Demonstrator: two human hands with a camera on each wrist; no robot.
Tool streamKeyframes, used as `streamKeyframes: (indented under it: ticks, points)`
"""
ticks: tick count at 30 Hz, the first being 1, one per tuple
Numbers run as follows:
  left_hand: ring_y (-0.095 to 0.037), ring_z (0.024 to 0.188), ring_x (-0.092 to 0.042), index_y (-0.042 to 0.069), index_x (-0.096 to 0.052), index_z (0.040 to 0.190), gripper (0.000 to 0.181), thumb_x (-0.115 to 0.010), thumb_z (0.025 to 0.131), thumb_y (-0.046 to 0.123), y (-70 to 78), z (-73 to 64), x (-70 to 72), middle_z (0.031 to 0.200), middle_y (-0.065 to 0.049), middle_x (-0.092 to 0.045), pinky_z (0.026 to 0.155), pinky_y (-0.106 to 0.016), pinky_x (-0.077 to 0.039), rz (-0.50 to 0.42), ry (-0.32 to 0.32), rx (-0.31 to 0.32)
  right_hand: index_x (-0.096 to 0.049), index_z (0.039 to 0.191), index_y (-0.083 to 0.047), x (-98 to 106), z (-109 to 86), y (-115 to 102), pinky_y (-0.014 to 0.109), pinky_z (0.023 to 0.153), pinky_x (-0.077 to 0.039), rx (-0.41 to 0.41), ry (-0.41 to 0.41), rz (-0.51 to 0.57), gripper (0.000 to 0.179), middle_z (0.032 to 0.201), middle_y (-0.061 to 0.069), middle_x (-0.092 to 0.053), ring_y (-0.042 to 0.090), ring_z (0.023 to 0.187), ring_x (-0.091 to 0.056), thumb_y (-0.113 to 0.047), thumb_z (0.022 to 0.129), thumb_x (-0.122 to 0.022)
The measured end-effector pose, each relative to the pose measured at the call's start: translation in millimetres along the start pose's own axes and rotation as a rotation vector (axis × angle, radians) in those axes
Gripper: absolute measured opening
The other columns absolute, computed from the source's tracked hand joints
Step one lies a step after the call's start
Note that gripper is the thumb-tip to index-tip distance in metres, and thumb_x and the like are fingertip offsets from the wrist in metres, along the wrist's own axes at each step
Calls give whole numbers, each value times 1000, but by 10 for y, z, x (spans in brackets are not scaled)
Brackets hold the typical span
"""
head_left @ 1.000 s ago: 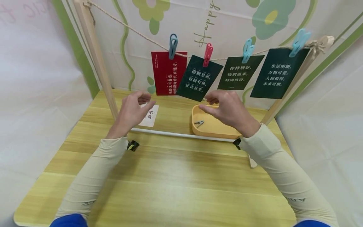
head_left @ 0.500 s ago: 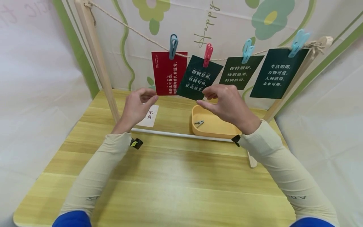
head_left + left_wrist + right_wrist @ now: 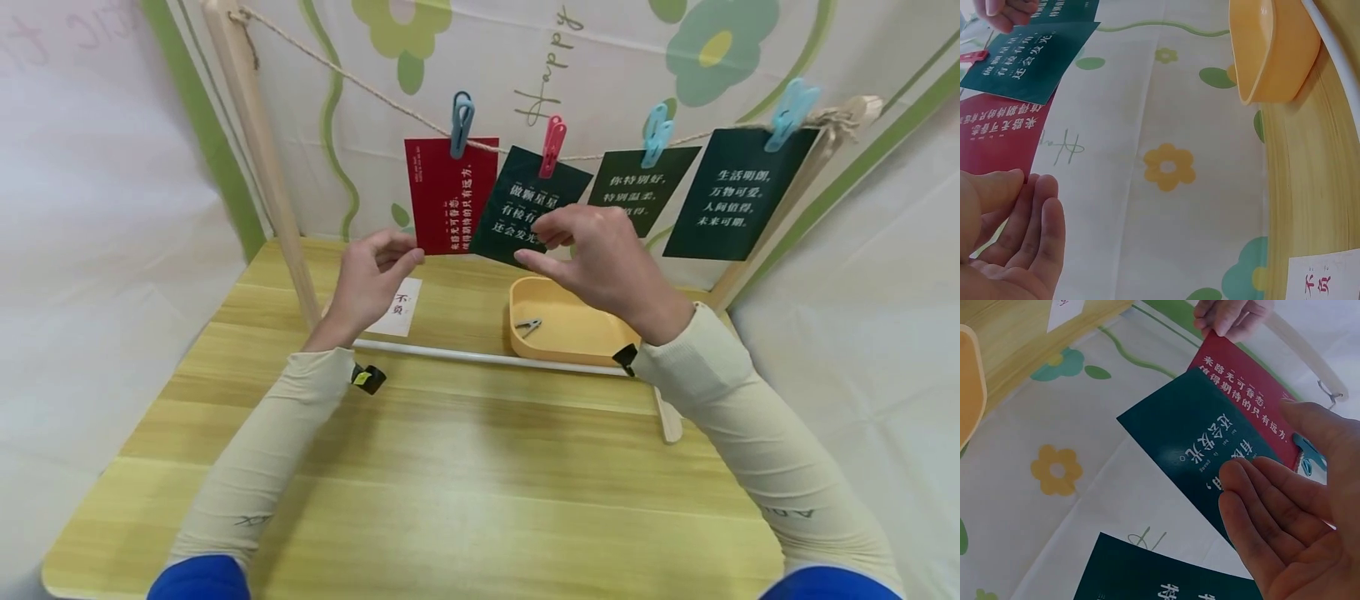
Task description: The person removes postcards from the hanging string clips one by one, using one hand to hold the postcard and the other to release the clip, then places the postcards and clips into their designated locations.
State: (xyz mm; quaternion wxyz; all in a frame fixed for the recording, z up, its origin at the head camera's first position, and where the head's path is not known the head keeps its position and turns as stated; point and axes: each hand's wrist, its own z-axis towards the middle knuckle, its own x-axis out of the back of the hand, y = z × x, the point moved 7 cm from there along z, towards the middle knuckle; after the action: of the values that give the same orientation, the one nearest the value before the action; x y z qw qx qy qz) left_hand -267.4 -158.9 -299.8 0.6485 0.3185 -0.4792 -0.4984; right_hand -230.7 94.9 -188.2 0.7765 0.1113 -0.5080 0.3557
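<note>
Our left hand (image 3: 372, 279) is pinching the red card (image 3: 442, 187), our right hand (image 3: 600, 260) is gripping nothing; tugging, we'd be risking pulling the card off its peg (image 3: 461, 125)

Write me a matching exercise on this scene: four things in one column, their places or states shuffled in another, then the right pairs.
Things
1. Left hand
2. Pink clip
3. White card
4. Grey clip

Places or states
A. Lying in the yellow tray
B. Lying on the table
C. Pinching a corner of the red card
D. Up at the line, on a green card

Right pairs: 1-C, 2-D, 3-B, 4-A
</note>
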Motion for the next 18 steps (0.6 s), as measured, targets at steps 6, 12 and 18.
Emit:
streamKeyframes:
  ticks: [6,12,18]
  points:
    - [-19,107,-73,-1,-70,123,27,-65,106,20,-22,-12,8,117,-19,-74,98,-21,-57,-5,13,2,-78,113,1,35,59,-48,45,90,-64,8,2,7,36,105,16,-81,28,93,-78,-29,93,-84]
    - [-23,111,-71,-1,-68,126,29,-64,107,22,-26,-18,69,120,-18,-74,103,-27,-57,8,37,27,-78,114,1,75,120,-93,44,92,-64,1,-1,-5,36,108,17,-80,29,96,-78,-29,94,-83]
    - [-19,106,-69,0,-68,125,29,-65,107,22,21,-14,146,120,-18,-73,94,-18,-55,21,86,25,-77,117,2,131,189,-151,44,93,-64,-3,3,-20,38,111,17,-80,29,98,-78,-29,95,-82]
